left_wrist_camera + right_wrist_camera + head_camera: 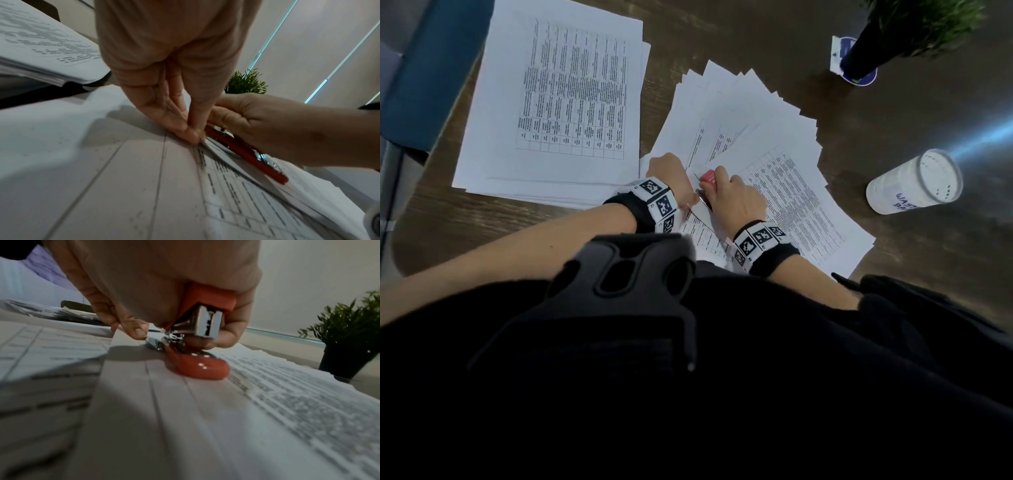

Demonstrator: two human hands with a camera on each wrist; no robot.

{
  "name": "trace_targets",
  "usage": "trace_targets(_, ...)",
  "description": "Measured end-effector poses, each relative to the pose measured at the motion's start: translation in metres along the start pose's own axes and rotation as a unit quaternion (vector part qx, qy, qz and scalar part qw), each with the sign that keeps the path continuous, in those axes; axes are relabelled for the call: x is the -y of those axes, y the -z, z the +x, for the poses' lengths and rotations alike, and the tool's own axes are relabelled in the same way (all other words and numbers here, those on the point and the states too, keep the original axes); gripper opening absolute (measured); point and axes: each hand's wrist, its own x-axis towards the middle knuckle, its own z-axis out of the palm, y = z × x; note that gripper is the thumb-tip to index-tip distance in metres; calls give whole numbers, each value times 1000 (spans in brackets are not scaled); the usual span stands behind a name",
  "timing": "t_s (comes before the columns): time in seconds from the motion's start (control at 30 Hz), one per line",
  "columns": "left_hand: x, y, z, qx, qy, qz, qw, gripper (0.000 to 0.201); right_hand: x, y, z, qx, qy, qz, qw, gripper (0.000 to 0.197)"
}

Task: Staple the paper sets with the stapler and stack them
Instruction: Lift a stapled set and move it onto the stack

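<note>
1. Far left on the wooden table (434,219): the squared stack of printed sheets (558,102), table-grid print face up, well apart from both hands. Can't tell from here whether it's the finished pile or unstapled stock
2. Left hand (667,178): fingers straight and pressed together, tips (191,136) pinning the corner of the paper set (144,186) flat, right beside the stapler. Not curled round anything
3. Red stapler (201,366): base lying on the fanned spread of sheets (774,137), chrome magazine nose down at the corner the left hand pins. Whether the corner is actually between head and anvil is hidden by the fingers
4. Right hand (736,202): clamped on the stapler, fingers wrapped over the red top cover, thumb (226,339) tucked under beside the chrome end. Head looks partly lowered, not bottomed out
5. Step, as I read it: stapling one set, mid-squeeze or just before it
6. Next move needs: firm straight press down, left fingertips holding the corner square and clear of the nose, then lift off and move the set onto a stack
7. Right side: white cylindrical container (914,185) lying on its side, potted plant (893,37) behind it, both well apart from the work
</note>
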Motion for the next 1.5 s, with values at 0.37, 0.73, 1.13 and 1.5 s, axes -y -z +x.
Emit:
trace_targets(0.37, 3, -4, 7, 8, 17, -26, 999, 37, -23, 6, 0, 20, 20, -44, 999, 46)
trace_targets(0.73, 2, -13, 12, -39, 17, 20, 999, 35, -11, 5, 6, 10, 32, -44, 998, 43)
trace_targets(1.13, 2, -14, 18, -41, 15, 31, 999, 39, -4, -6, 6, 3, 9, 35, 999, 39)
trace_targets(1.5, 3, -7, 25, -28, -1, 56, 998, 32, 10, -7, 6, 12, -79, 84, 993, 40)
